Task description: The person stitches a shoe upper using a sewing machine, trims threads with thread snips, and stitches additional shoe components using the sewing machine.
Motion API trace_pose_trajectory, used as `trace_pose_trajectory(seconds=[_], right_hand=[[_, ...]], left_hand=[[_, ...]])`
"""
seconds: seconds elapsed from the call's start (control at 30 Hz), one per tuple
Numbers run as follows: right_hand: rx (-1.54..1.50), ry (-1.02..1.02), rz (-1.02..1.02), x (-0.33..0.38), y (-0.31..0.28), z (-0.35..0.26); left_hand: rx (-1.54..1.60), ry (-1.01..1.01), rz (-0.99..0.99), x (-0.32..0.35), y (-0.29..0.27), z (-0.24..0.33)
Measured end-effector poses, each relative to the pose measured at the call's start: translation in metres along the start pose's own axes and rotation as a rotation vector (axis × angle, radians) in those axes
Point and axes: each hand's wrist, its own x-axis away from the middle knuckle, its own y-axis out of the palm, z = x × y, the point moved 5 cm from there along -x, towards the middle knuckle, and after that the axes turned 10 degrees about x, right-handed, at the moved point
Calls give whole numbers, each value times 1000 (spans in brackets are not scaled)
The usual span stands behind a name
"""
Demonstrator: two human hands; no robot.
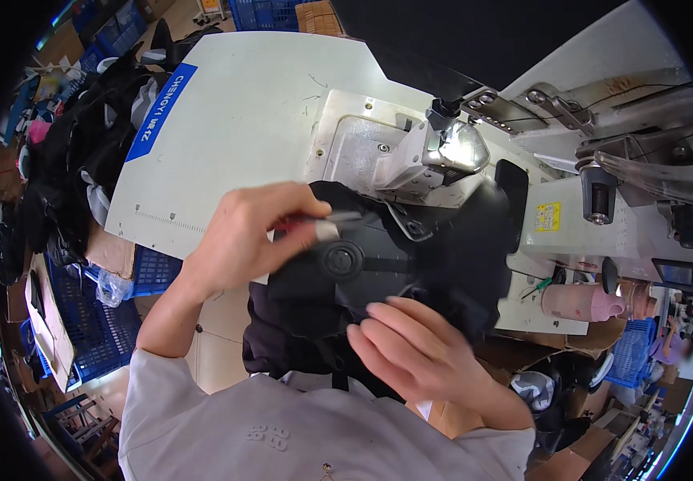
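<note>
My left grip (244, 232) is closed around a small tool (354, 217), held over the upper left part of the black fabric piece (378, 268); I make out some red near my fingers and a grey, pointed end, but blur hides its exact shape. A pale cover (327, 231) wraps one of my left fingertips. My right grip (419, 353) sits at the near edge of the fabric, fingers loosely curled and the thumb out of sight, so I cannot tell whether it pinches the cloth.

The fabric piece lies over the front edge of the white tabletop (242, 120), just in front of the sewing machine head (443, 152). It is soft and dark, with a raised round emblem (342, 259) and a smooth band running right from it; its right side smears into blur.

To my left stands a blue plastic crate (94, 333) with lattice walls, a sheet of cardboard (48, 325) along its side; I cannot make out what it holds. A crumpled clear bag (112, 287) hangs nearby. Beyond rises a heap of black and grey pieces (66, 176), too tangled to separate. A pink bottle (579, 303) lies at the right end of the tabletop, its contents hidden. Below it, black and grey-patterned goods (535, 390) sit among cardboard boxes. Another blue crate (266, 14) is cut off at the top.
</note>
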Motion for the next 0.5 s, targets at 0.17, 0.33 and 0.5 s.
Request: trace_pose_trajectory(seconds=[0.17, 0.33, 0.5], right_hand=[[707, 451, 537, 20, -40, 18], [-28, 729, 286, 36, -17, 37], [40, 790, 359, 52, -43, 25]], left_hand=[[-356, 497, -192, 8, 23, 28], [-279, 643, -214, -5, 48, 38], [-101, 659, -296, -11, 69, 38]])
